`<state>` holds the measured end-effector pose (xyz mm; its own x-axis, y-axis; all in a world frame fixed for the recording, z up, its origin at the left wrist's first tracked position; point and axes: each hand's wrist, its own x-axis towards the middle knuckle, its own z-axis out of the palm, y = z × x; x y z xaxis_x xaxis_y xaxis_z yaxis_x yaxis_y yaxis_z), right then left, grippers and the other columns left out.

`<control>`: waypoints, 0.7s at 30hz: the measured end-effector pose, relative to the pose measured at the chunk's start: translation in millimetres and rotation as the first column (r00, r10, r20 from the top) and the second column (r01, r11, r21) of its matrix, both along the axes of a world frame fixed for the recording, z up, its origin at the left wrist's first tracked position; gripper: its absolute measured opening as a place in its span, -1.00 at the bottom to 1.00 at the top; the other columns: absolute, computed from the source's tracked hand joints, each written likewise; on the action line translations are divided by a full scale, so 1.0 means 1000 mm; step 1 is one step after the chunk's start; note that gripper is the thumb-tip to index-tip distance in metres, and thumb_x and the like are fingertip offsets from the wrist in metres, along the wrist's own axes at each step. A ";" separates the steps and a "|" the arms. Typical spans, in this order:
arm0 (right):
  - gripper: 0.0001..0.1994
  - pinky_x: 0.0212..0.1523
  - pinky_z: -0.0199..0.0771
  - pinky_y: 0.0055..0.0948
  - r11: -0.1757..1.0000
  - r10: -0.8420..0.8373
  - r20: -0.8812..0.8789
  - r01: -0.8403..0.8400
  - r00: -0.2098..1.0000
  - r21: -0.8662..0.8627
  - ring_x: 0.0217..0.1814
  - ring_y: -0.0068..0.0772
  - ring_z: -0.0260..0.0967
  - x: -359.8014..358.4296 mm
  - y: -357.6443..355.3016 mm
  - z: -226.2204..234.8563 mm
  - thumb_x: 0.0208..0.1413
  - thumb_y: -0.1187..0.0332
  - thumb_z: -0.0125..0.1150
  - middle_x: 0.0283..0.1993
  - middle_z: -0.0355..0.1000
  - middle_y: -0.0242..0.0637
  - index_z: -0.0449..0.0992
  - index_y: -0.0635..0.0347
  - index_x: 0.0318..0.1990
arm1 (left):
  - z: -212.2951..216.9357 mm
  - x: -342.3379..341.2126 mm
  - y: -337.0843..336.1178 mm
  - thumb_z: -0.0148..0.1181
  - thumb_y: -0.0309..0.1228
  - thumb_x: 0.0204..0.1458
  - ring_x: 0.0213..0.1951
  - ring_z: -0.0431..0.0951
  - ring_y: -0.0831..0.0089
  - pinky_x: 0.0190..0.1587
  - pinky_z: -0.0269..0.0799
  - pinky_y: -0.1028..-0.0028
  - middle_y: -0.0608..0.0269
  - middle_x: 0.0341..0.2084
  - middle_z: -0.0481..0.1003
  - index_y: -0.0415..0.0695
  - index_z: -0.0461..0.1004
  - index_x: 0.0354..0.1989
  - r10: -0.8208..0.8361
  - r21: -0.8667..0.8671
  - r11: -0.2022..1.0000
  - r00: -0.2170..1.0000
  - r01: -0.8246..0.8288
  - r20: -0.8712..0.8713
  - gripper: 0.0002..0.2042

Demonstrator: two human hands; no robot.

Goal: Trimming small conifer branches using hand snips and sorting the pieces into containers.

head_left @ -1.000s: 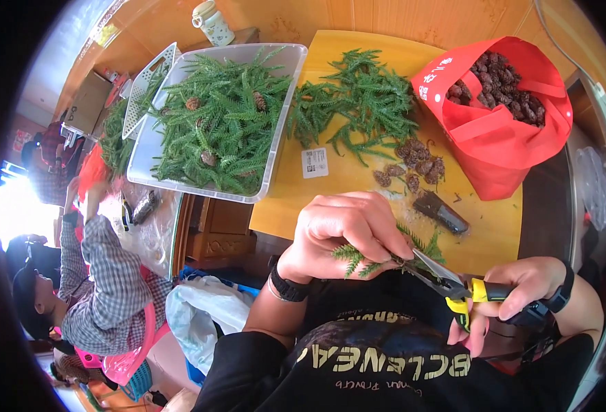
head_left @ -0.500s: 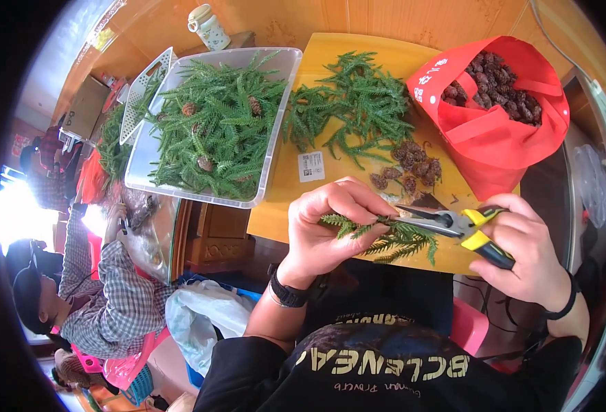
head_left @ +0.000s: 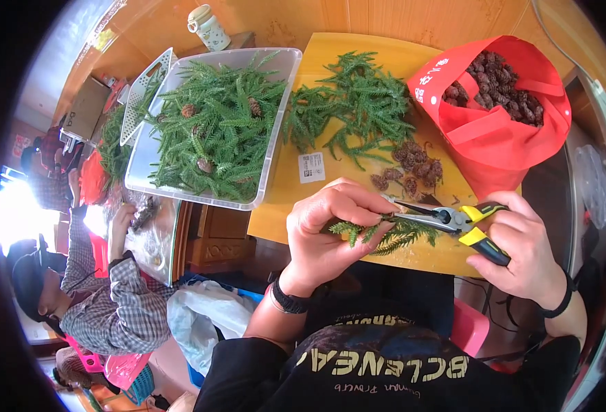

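Trimming step: left hand [head_left: 330, 230] pinches green sprig [head_left: 385, 235] above bench [head_left: 330, 65] edge. Right hand [head_left: 519, 240], at 3 o'clock, grips pliers [head_left: 447, 220], tips on stem. Next likely needs firm squeeze.

pliers [head_left: 447, 220] metal, glossy plastic grips | bin [head_left: 275, 137] clear plastic | table [head_left: 358, 172] smooth wood

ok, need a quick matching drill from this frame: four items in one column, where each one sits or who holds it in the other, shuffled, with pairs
1. green sprig
2. pliers
3. clear plastic bin
4. red bag

A. holds brown cones
B. held in right hand
C. filled with green branches
D. pinched in left hand

Pairs: 1-D, 2-B, 3-C, 4-A
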<state>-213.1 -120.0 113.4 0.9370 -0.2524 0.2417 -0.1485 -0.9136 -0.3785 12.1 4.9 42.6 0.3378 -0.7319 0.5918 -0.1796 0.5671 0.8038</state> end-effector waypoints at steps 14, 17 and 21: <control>-0.75 -0.23 0.42 -0.28 0.997 -0.014 0.043 0.018 0.999 -0.077 -0.19 -0.09 0.36 0.002 0.000 -0.005 -0.35 0.36 0.39 -0.48 0.38 -0.24 0.40 0.25 -0.57 | 0.001 -0.005 -0.005 0.35 -0.67 -0.31 -0.43 0.54 0.36 -0.38 0.43 0.50 0.18 -0.48 0.55 -0.15 0.40 -0.55 0.109 0.000 0.994 0.986 -0.110 0.124 -0.78; -0.74 -0.25 0.42 -0.28 0.993 -0.006 0.046 0.011 0.999 -0.119 -0.23 -0.10 0.36 0.001 0.001 -0.005 -0.37 0.37 0.40 -0.50 0.37 -0.24 0.37 0.24 -0.60 | 0.001 -0.006 -0.006 0.35 -0.67 -0.32 -0.42 0.55 0.36 -0.38 0.43 0.50 0.17 -0.48 0.55 -0.16 0.41 -0.55 0.104 0.002 0.994 0.988 -0.105 0.112 -0.78; -0.73 -0.27 0.42 -0.27 0.986 -0.010 0.062 0.020 0.998 -0.165 -0.26 -0.10 0.35 0.000 0.001 -0.007 -0.39 0.39 0.41 -0.55 0.35 -0.24 0.36 0.24 -0.62 | 0.000 -0.004 -0.007 0.33 -0.69 -0.33 -0.41 0.55 0.37 -0.37 0.44 0.50 0.16 -0.48 0.55 -0.18 0.42 -0.57 0.070 0.012 0.997 0.994 -0.071 0.087 -0.79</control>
<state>-213.4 -118.8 106.4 0.9157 -0.2181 0.3375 -0.1438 -0.9621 -0.2315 7.7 -2.1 42.4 0.3368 -0.7172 0.6101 -0.2882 0.5383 0.7919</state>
